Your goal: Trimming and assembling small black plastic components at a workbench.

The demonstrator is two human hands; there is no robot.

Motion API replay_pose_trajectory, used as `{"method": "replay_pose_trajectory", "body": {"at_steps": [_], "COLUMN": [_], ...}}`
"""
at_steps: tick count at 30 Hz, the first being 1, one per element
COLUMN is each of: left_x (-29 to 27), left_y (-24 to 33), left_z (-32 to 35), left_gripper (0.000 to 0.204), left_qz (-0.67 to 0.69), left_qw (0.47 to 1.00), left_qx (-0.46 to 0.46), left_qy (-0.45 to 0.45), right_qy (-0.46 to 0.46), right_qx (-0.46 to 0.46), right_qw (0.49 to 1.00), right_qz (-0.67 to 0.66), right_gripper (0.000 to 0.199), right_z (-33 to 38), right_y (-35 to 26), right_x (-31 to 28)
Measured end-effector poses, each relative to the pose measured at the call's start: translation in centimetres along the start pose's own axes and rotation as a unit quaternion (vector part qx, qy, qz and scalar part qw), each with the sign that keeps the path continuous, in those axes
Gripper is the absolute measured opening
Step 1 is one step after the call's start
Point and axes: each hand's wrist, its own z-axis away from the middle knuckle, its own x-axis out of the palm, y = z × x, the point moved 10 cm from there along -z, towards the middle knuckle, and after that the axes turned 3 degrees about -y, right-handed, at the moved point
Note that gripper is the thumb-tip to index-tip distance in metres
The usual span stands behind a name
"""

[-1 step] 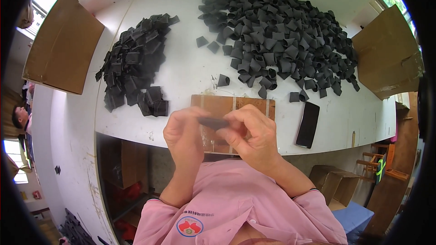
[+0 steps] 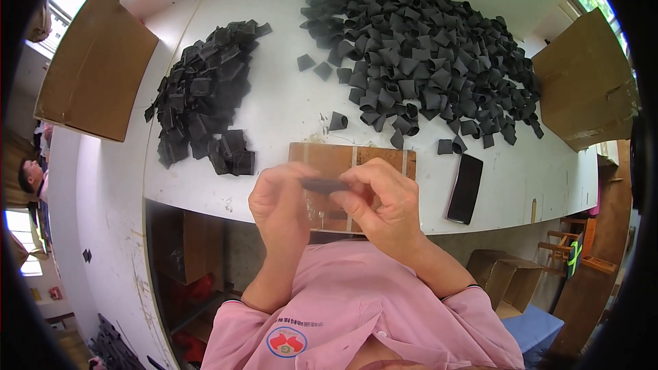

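Note:
A small dark grey fabric-like piece (image 2: 325,186) spans the gap between my two hands. Its left end is pinched in the fingertips of my left hand (image 2: 279,199), which is somewhat blurred. Thumb and fingers of my right hand (image 2: 385,200) close on the other end. Both hands hover over a brown board (image 2: 384,156) with pale strips across it, at the table's near edge. Beyond the board lies a single dark sleeve-like piece (image 2: 338,121). A large heap of similar open-ended pieces (image 2: 425,62) covers the far right, and a smaller heap of flatter dark pieces (image 2: 202,96) lies left.
A black slab like a phone (image 2: 465,188) lies right of the board on the white table (image 2: 274,109). Cardboard boxes stand at the left (image 2: 96,65) and right (image 2: 586,79). An open carton (image 2: 504,281) sits below the table. Another person (image 2: 31,175) is at far left.

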Motion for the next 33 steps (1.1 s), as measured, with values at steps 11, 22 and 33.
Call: {"method": "replay_pose_trajectory", "body": {"at_steps": [11,22,33], "left_x": [1.0,6.0,2.7], "left_y": [0.4,5.6,3.5], "left_z": [0.0,0.7,0.1], "left_gripper": [0.008,0.009,0.009], "left_qz": [-0.119,-0.456,-0.429], "left_qw": [0.992,0.834,0.883], "left_qx": [0.015,0.284,0.166], "left_qy": [-0.037,-0.128,-0.095], "right_qy": [-0.025,-0.142,-0.022], "right_qx": [-0.017,-0.014,-0.15], "right_qw": [0.999,0.986,0.98], "right_qz": [-0.017,-0.086,0.13], "right_gripper": [0.023,0.039,0.015], "right_z": [0.8,-0.7,-0.7], "right_y": [2.0,-0.1,-1.5], "right_x": [-0.2,-1.0,0.3]}}
